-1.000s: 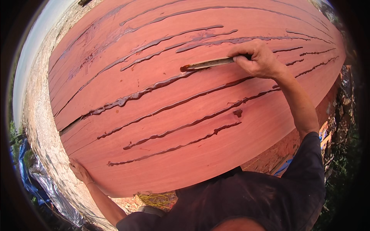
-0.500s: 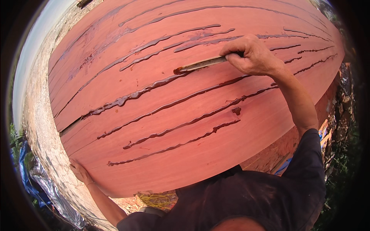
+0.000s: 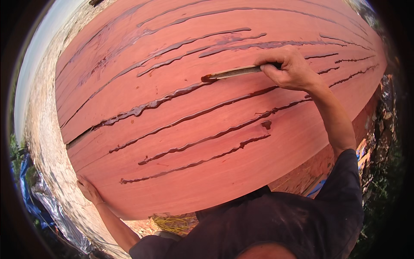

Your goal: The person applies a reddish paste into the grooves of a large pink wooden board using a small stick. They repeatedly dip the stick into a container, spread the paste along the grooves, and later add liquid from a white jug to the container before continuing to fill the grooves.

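Observation:
A large, curved reddish wooden surface (image 3: 207,157) fills most of the head view, streaked lengthwise with glossy dark brown paste lines (image 3: 148,105). My right hand (image 3: 290,68) is closed around the dark handle end of a narrow, flat spatula-like tool (image 3: 237,72). The tool's tip is coated in reddish-brown paste and touches the surface at the upper end of a thick paste line. At the lower left edge of the surface, my left hand (image 3: 89,191) rests with its fingers stretched along the edge; part of it is hard to make out.
An open dark gap (image 3: 79,140) shows at the left end of the thick line. Pale sandy ground (image 3: 47,142) lies beyond the left edge, with blue and silver sheeting (image 3: 56,216). Yellow cord (image 3: 172,223) lies below the near edge.
My right hand and the tool have shifted slightly to the right, with the tip still at the thick paste line. The whole view has also moved a little. My left hand stays at the edge.

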The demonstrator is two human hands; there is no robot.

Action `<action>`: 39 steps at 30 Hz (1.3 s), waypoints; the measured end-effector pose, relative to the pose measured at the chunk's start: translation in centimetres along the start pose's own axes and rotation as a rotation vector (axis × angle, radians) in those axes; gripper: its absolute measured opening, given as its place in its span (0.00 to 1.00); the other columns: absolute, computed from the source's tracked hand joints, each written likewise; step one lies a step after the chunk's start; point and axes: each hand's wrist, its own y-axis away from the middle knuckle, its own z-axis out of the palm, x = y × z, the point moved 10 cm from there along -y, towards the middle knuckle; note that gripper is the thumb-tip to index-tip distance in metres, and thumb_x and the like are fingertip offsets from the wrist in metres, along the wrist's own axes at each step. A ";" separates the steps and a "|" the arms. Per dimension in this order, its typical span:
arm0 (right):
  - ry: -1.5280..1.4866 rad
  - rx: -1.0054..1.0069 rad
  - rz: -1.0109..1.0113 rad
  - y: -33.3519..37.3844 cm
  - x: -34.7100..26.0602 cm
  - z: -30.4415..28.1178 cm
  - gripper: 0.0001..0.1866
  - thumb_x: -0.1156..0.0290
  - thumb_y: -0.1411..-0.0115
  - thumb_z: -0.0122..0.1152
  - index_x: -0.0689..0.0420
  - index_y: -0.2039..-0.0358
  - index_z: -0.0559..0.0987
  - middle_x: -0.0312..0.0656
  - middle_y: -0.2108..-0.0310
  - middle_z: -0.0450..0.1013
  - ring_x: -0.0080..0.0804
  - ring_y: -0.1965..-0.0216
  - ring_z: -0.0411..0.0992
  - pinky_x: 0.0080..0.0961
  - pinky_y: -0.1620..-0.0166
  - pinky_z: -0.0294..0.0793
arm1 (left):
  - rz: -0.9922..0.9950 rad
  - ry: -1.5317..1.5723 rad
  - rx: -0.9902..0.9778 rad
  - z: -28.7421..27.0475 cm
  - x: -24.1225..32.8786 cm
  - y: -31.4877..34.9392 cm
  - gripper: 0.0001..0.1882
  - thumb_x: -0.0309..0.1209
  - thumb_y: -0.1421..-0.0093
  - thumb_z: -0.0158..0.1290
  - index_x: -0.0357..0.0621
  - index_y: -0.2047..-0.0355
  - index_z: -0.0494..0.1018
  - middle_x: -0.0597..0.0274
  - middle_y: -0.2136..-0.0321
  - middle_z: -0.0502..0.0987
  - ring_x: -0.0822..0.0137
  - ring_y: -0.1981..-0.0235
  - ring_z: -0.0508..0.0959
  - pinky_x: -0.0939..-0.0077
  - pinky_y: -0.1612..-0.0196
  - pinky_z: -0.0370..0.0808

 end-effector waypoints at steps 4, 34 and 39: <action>0.031 -0.009 0.125 0.3 1.3 -0.1 0.10 0.78 0.45 0.57 0.60 0.65 0.85 0.44 0.78 0.77 0.31 0.79 0.70 0.29 0.72 0.69 | 0.008 0.025 0.000 0.1 0.1 0.2 0.53 0.70 0.30 0.32 0.28 0.31 0.60 0.31 0.34 0.67 0.36 0.35 0.69 0.56 0.32 0.64; 0.024 -0.010 -0.077 -2.3 -3.1 3.5 0.10 0.81 0.43 0.58 0.60 0.64 0.85 0.41 0.79 0.75 0.25 0.81 0.68 0.26 0.75 0.66 | -0.008 0.134 0.065 -0.3 0.2 0.9 0.53 0.68 0.30 0.38 0.27 0.28 0.52 0.31 0.33 0.65 0.39 0.32 0.66 0.59 0.30 0.61; 0.024 -0.076 -0.043 -3.4 -3.3 4.3 0.09 0.78 0.44 0.59 0.59 0.65 0.86 0.44 0.78 0.77 0.30 0.80 0.72 0.27 0.74 0.68 | 0.024 0.119 0.084 -0.6 0.3 0.9 0.50 0.66 0.29 0.39 0.28 0.28 0.53 0.31 0.35 0.69 0.39 0.34 0.70 0.58 0.33 0.65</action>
